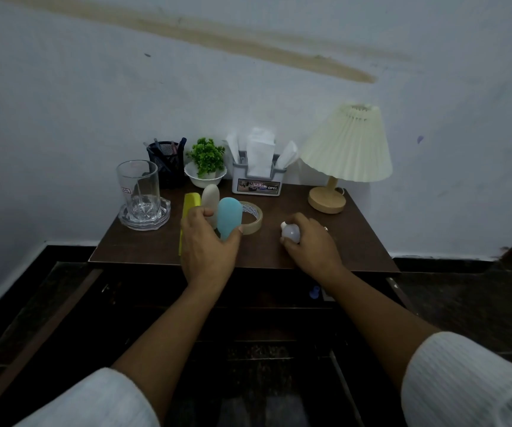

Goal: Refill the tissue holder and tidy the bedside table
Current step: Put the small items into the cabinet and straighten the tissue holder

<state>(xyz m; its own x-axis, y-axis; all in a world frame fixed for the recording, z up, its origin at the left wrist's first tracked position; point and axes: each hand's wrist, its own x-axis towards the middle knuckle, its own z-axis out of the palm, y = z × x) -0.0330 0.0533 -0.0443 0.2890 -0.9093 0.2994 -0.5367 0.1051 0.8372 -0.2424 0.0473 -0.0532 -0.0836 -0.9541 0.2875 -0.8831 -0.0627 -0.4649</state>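
Note:
A grey tissue holder (256,184) stuffed with white tissues (259,151) stands at the back of the dark wooden bedside table (347,241). My left hand (207,245) grips a blue oval object (229,217), with a cream oval object (211,197) and a yellow flat object (189,208) touching it. A roll of tape (253,218) lies just right of the blue object. My right hand (313,241) is closed around a small white bulb (291,232) resting on the table.
A glass tumbler (139,189) on a clear coaster sits at the left. Behind stand a black mesh pen cup (165,163) and a small green plant (207,161) in a white bowl. A cream pleated lamp (345,149) occupies the right rear corner.

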